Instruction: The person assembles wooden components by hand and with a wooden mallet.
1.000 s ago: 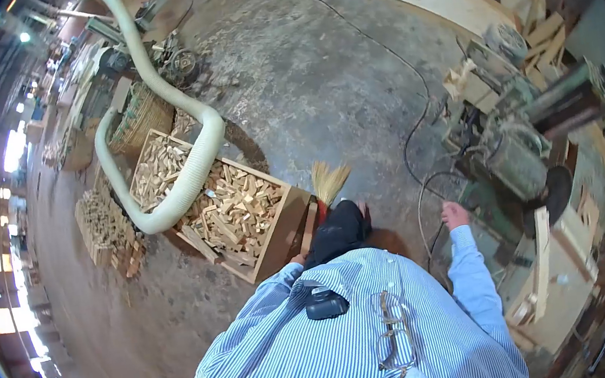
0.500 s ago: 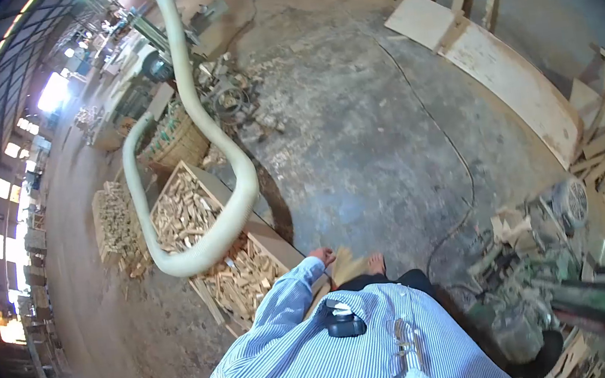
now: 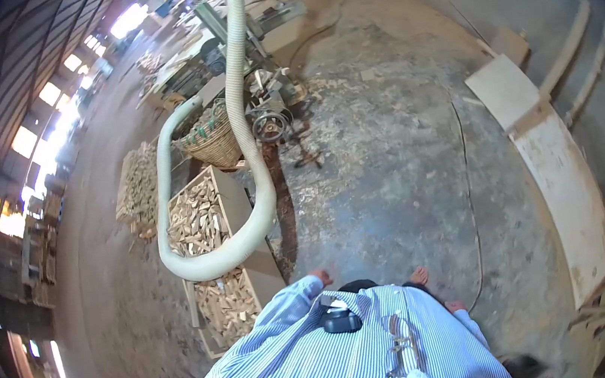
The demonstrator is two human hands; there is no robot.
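I look down over my blue striped shirt (image 3: 315, 354). My left hand (image 3: 321, 276) sticks out of its sleeve just past the corner of a wooden crate (image 3: 232, 198) full of small wood offcuts; whether it holds anything I cannot tell. My right hand (image 3: 454, 306) hangs low at my side above the concrete floor (image 3: 390, 163), only partly visible. A bare foot (image 3: 419, 275) shows between the two hands. A black device (image 3: 341, 322) is clipped to my chest.
A thick pale hose (image 3: 245, 120) loops across the crate. Behind stand a woven basket (image 3: 213, 139), machinery (image 3: 253, 36) and a stack of wood (image 3: 137, 186). Curved boards (image 3: 566, 179) lie at the right, with a cable (image 3: 467, 191) on the floor.
The view has swung left and upward, away from the machine at the right. The broom seen by my left hand earlier is out of sight. My right hand has dropped to my side.
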